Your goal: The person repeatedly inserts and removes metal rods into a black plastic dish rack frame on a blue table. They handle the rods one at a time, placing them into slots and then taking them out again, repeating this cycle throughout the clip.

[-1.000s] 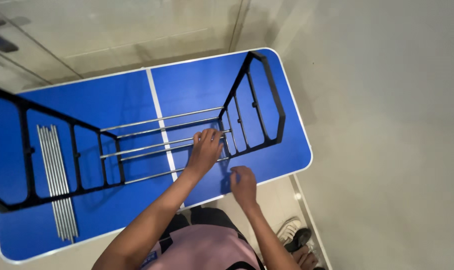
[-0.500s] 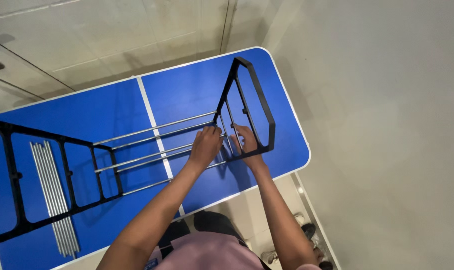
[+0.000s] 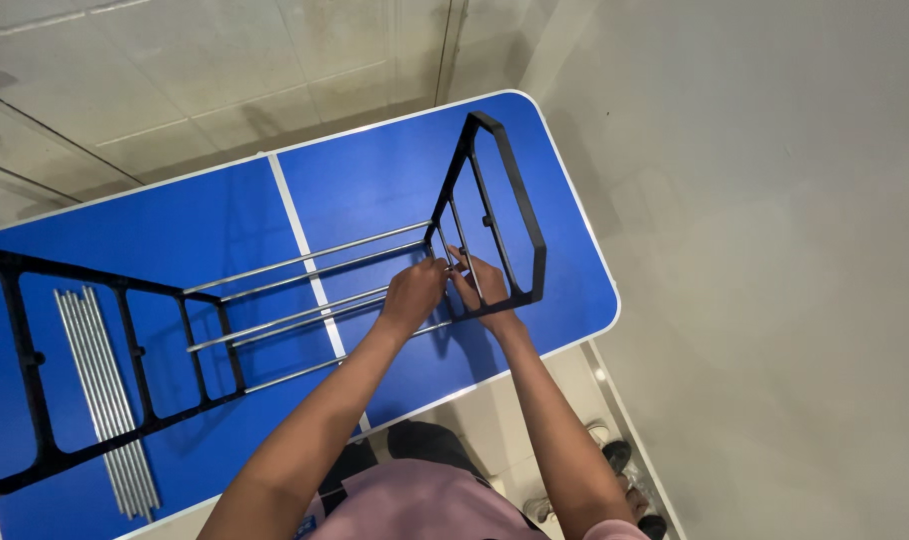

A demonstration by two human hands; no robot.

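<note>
both hands (left hand [image 3: 415, 292], right hand [image 3: 483, 288]) grip rack rods [image 3: 315, 275] at black end frame [image 3: 520, 215].

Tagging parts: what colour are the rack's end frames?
Black, both end frames, joined by silver rods; clear in the head view.

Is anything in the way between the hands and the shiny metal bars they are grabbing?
Nothing visible is. The left hand and right hand are already at the silver rods, right where these meet the black side frame on the blue table. The loose rods lie far off to the left.
</note>
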